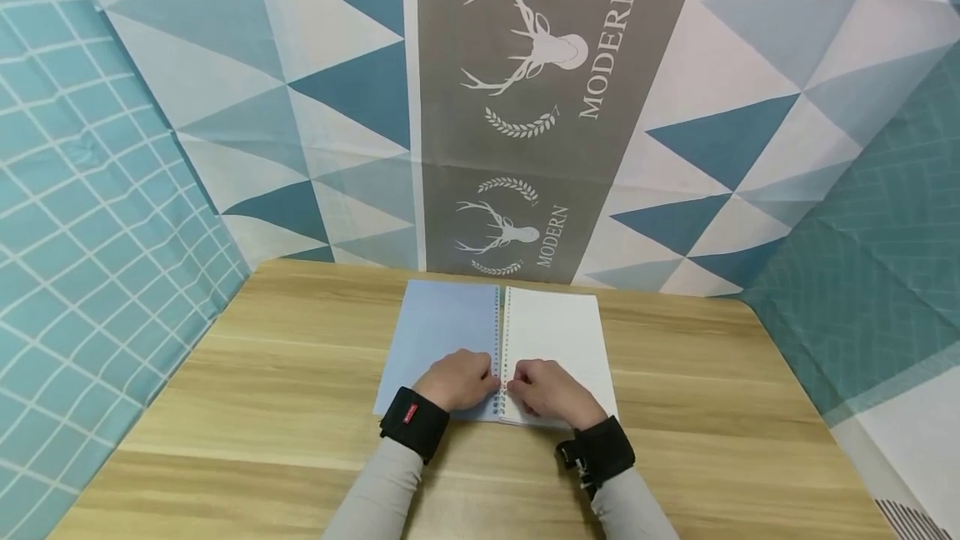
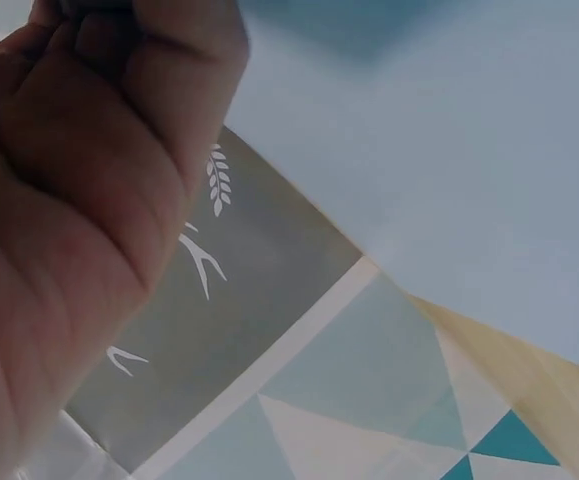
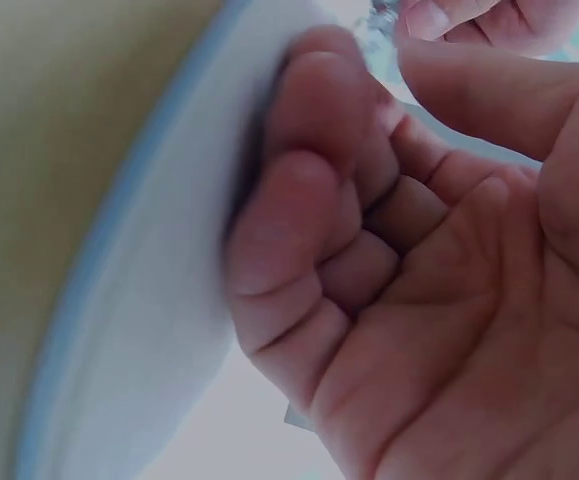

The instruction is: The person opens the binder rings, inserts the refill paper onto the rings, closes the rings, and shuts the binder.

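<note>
A spiral notebook lies spread on the table, its pale blue cover [image 1: 444, 319] on the left and a white page [image 1: 558, 327] on the right. Between them runs the coil binding [image 1: 497, 332]. My left hand [image 1: 457, 379] rests on the lower part of the cover with curled fingers, its knuckles near the coil. Across the binding, my right hand [image 1: 553, 392] touches the page. The right wrist view shows its fingers [image 3: 279, 220] bent toward the palm with nothing in them. In the left wrist view the left fingertips are mostly hidden.
The wooden table [image 1: 262, 390] extends on both sides of the notebook. Behind it hangs a patterned cloth [image 1: 510, 148] with deer heads and triangles. A blue checked cloth [image 1: 90, 190] borders the left side, a teal one [image 1: 877, 257] the right.
</note>
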